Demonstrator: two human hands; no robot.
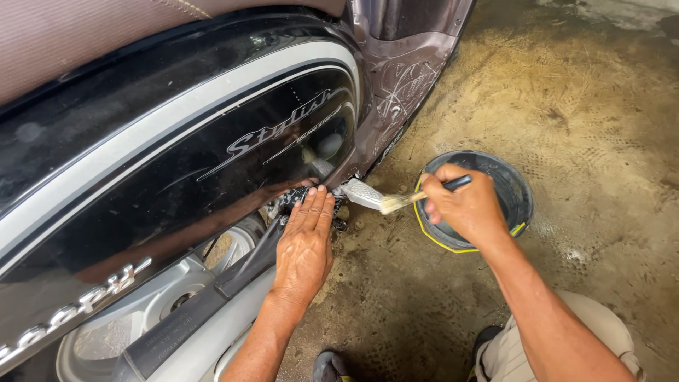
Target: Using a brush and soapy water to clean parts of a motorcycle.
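Observation:
A glossy black scooter side panel (177, 155) with a white stripe fills the left of the view. My left hand (305, 244) lies flat, fingers together, against the dark engine parts just under the panel's lower edge. My right hand (467, 206) grips a small paintbrush (417, 197) by its dark handle. The pale bristles point left toward a silver footrest (362, 192) beside my left fingertips. Behind my right hand sits a round dark bowl (516, 191) with a yellow rim on the floor.
The silver rear wheel and engine casing (177, 311) lie below the panel. A scratched brown-grey body panel (407, 78) rises behind the footrest. The floor (587, 106) is dirty, stained concrete. My knee in beige trousers (601, 332) and a shoe (329, 366) show at the bottom.

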